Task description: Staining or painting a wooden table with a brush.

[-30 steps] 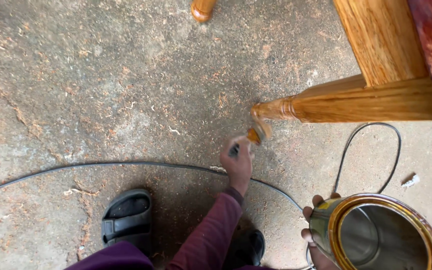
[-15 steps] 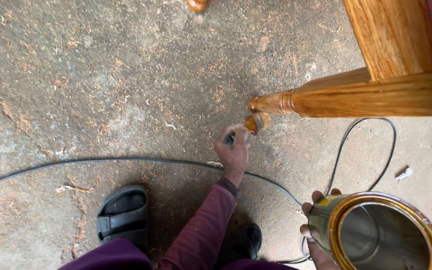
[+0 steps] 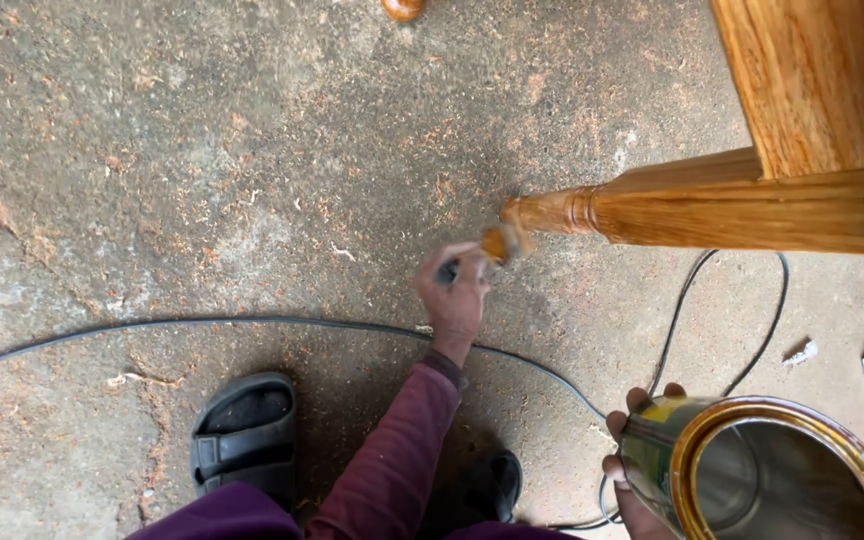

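Below the wooden leg (image 3: 712,215), a brush (image 3: 492,247) is clasped in the left hand (image 3: 455,290), bristles at its turned foot; an open tin (image 3: 762,470) is gripped by the right hand (image 3: 632,470), nearer the viewer.

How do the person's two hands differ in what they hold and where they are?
The left hand grips a small brush by the turned wooden leg, arm stretched out over the concrete floor. The right hand sits low at the frame's bottom edge, only its fingers showing, wrapped around an open metal can. Both hands are closed on something.
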